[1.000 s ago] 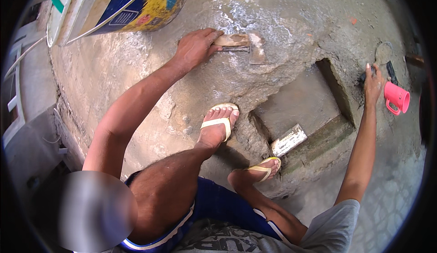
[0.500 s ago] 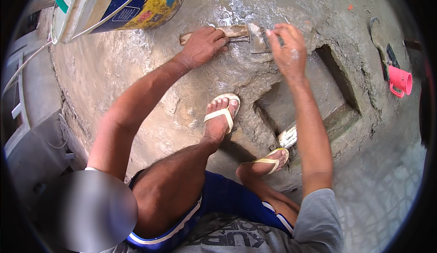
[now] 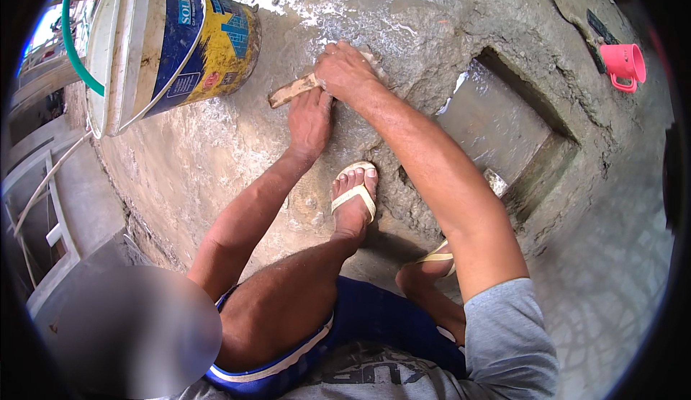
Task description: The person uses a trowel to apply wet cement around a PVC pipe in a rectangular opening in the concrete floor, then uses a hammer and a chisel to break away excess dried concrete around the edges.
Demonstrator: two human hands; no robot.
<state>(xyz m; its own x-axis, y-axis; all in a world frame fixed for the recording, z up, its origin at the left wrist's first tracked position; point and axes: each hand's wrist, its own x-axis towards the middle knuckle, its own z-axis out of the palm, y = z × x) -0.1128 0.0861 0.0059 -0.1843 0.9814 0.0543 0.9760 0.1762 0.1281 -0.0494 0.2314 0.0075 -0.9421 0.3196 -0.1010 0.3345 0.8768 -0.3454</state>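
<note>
Hands (image 3: 348,74) (image 3: 310,126) closer together than before: right curled over the wooden strip (image 3: 292,92), left at its near edge, grip unclear.

That wooden strip (image 3: 294,91) looks rough and worn; floor (image 3: 230,148)'s gritty cement, glossy where wet. Mug (image 3: 620,61)'s smooth shiny plastic, bucket (image 3: 144,47)'s scuffed plastic.

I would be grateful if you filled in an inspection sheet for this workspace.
Surface: wet-looking, rough floor with a rectangular pit.
Job's things: wooden piece, its far end mostly covered.
Clutter: bucket at upper left; pink mug near a trowel-like tool at upper right.
Hands: right hand over the wooden piece; left hand at its near edge; exact grip hidden.
Cables: nothing seen that is clearly electrical; green hose-like tube by the bucket.
Surroundings: left foot in a pale flip-flop; pale framework at far left.
</note>
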